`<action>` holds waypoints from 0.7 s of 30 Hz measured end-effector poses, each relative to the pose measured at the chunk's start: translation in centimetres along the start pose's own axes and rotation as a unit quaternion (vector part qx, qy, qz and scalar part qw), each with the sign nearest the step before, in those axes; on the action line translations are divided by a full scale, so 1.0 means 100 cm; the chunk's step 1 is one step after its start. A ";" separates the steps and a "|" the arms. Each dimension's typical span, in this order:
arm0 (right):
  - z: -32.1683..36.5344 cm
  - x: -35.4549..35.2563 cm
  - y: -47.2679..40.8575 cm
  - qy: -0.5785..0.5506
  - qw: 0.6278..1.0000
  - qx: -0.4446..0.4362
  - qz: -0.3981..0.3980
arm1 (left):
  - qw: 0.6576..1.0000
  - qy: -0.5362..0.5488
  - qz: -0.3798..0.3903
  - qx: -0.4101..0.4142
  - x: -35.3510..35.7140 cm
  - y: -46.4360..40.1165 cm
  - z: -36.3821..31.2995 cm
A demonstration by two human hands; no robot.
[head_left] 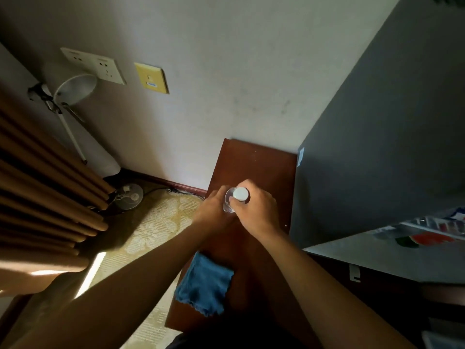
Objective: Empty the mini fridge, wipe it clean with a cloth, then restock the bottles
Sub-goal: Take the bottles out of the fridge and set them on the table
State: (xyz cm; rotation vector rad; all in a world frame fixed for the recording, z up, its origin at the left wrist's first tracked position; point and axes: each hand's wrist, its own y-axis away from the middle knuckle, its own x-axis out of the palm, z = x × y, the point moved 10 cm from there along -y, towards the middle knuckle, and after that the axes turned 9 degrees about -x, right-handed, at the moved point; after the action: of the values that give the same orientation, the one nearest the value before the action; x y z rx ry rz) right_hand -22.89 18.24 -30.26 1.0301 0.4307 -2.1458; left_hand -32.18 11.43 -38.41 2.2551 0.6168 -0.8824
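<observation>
We see a clear water bottle with a white cap standing on the brown wooden bench. Both hands hold it. The left hand wraps its grip round the bottle's side, and the right hand curls its grip round the top. A blue cloth lies on the bench, nearer to us. The grey mini fridge stands just beside the bench, on the right.

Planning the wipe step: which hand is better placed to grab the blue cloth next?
Probably left. Both hands, left and right, hold the bottle on the wooden surface. The blue cloth lies under the left forearm, at the left edge.
</observation>
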 end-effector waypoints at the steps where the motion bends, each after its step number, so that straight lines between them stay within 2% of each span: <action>1: -0.001 0.000 -0.008 0.005 1.000 -0.002 0.001 | 1.000 -0.009 -0.001 0.004 -0.002 -0.008 -0.003; 10: -0.018 0.010 -0.089 0.010 0.999 0.011 0.028 | 1.000 -0.024 -0.010 -0.005 -0.011 -0.081 -0.019; 14: -0.025 0.010 -0.122 -0.006 1.000 0.017 -0.003 | 1.000 -0.013 -0.013 0.016 -0.020 -0.112 -0.026; 21: -0.029 0.003 -0.169 -0.034 0.998 0.031 -0.040 | 0.999 0.002 -0.036 0.005 -0.038 -0.160 -0.045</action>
State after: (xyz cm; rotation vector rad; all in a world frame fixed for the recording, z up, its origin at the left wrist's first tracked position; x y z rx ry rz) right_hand -33.63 31.46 -32.41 0.9869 0.3807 -2.2717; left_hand -42.55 24.86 -39.25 2.2571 0.7016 -0.9177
